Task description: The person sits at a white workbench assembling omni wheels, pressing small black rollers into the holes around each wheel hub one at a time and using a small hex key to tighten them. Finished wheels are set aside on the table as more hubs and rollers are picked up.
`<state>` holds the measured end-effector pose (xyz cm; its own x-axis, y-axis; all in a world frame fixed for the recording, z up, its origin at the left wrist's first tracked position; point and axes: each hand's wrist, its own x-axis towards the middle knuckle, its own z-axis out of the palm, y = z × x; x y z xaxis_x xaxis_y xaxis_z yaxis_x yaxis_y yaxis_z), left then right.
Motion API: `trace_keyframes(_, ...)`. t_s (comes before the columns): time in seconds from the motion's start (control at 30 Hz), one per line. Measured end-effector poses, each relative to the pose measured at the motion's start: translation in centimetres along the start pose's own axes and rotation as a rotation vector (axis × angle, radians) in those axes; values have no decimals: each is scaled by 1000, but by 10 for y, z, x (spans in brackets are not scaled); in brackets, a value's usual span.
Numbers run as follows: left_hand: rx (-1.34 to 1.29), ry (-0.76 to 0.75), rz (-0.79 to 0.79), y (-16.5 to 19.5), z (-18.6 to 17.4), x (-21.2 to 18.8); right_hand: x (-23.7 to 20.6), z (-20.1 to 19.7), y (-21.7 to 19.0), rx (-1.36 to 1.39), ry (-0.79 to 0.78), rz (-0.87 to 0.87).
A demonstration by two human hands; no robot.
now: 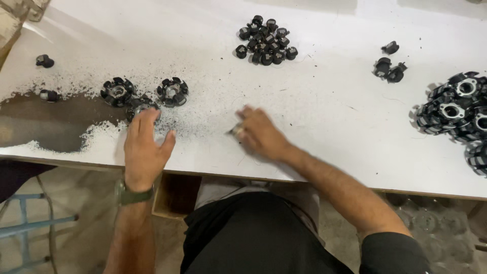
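My left hand (144,147) rests fingers-down on a black round wheel-like part (139,105) with a metal hub, near the table's front left. Two more such parts (117,91) (172,91) lie just beyond it. My right hand (261,134) lies on the white table (329,106), blurred, with a small shiny metal piece (236,131) at its fingers; whether it grips that piece is unclear. Black specks and dust lie scattered around both hands.
A cluster of several small black parts (266,40) sits at the far centre. Three small black parts (388,66) lie at the far right. A pile of wheel-like parts (459,109) fills the right edge. Two small parts (45,62) (49,95) lie at far left.
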<state>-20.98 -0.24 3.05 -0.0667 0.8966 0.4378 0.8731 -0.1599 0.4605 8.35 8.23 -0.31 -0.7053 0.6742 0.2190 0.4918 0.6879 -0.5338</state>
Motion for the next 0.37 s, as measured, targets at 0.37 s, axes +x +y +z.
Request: trace_keyframes(0.37, 195, -673, 35, 6, 25, 100, -137, 20, -39, 920, 128, 112)
